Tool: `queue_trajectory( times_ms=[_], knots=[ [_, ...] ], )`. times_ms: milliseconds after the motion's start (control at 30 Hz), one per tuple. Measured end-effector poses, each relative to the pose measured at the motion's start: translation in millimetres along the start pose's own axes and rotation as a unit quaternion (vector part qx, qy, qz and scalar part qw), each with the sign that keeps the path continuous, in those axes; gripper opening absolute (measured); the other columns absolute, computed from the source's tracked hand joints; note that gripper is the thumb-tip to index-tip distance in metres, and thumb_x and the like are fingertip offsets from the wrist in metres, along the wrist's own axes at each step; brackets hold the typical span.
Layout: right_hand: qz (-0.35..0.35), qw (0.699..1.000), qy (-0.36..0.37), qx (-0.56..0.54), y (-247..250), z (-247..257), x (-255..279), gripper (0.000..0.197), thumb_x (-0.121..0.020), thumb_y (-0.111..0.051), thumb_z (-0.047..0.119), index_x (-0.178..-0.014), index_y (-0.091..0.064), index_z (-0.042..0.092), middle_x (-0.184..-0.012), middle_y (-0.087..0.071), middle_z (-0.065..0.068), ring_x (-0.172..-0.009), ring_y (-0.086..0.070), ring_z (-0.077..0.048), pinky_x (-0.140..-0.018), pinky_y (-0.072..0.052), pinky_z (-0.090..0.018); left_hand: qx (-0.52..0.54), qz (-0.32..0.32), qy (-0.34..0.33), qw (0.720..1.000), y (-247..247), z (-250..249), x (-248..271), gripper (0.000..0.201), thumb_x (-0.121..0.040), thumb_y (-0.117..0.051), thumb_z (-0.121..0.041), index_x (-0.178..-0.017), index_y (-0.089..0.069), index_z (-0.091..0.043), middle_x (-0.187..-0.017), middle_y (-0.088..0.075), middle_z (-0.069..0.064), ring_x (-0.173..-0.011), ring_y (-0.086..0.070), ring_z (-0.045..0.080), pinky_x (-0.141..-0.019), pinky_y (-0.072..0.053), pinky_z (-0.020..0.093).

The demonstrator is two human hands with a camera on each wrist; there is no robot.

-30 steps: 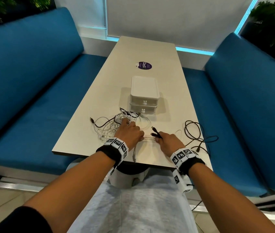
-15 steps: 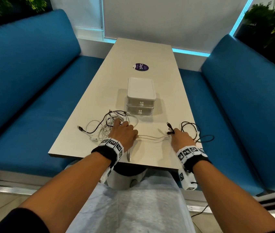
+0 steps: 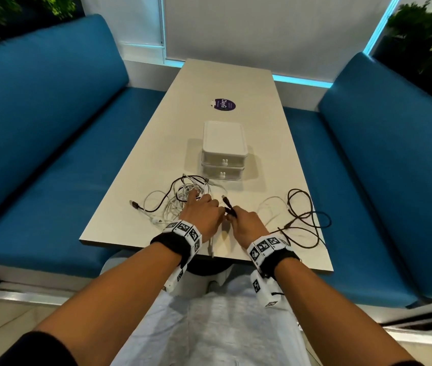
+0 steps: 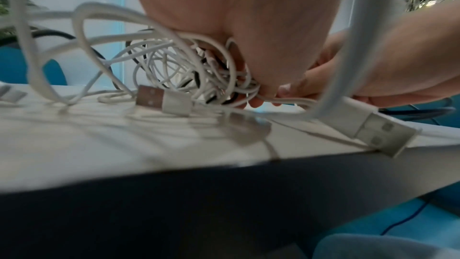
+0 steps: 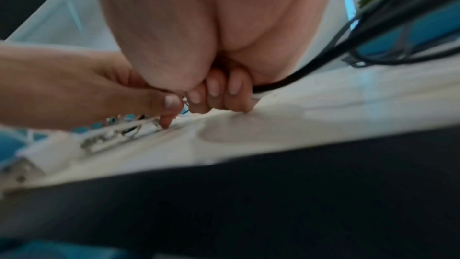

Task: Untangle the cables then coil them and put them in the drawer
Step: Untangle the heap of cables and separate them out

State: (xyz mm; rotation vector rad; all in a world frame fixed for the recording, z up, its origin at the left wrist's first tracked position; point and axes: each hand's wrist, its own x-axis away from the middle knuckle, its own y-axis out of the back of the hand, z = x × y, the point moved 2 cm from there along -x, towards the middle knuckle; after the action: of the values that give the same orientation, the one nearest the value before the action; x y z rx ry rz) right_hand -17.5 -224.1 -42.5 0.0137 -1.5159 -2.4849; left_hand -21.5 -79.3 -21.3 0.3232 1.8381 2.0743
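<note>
You see smooth white plastic cables (image 4: 159,60) with bare metal USB plugs (image 4: 383,135). The table (image 3: 230,77) looks matt; the drawer box (image 3: 224,140) is frosted plastic.

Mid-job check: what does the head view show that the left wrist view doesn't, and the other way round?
Only the head view shows the white drawer unit with both drawers closed, the purple sticker, and the black cable loose at the right, one end gripped in the right hand.

Only the left wrist view shows, close up, the white USB plugs lying on the table edge.

Both show the left hand gripping the tangle of white cables, with the right hand close beside it.
</note>
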Motion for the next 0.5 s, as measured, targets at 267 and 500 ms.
queue_trajectory(
  times_ms=[267,500],
  knots=[
    [-0.008,0.995,-0.011,0.096,24,-18,-2,0.023,-0.101,-0.041,0.034,-0.110,-0.051,0.015,-0.077,-0.052,-0.012,-0.066,-0.053,-0.034,-0.059,-0.045,-0.036,0.010,-0.024,0.021,0.999,-1,5,-4,0.032,-0.100,-0.037,-0.038,-0.105,-0.067,-0.029,-0.102,-0.067,-0.009,-0.108,-0.053,0.019,-0.100,-0.022,0.051],
    [-0.016,0.993,-0.047,0.108,44,-40,0,0.019,-0.100,-0.042,0.027,-0.110,-0.054,0.015,-0.080,-0.056,-0.012,-0.064,-0.054,-0.031,-0.058,-0.047,-0.035,0.019,-0.030,0.045,0.998,2,8,-9,0.028,-0.099,-0.039,-0.035,-0.108,-0.066,-0.032,-0.104,-0.069,-0.009,-0.105,-0.055,0.020,-0.097,-0.025,0.050]
  ],
)
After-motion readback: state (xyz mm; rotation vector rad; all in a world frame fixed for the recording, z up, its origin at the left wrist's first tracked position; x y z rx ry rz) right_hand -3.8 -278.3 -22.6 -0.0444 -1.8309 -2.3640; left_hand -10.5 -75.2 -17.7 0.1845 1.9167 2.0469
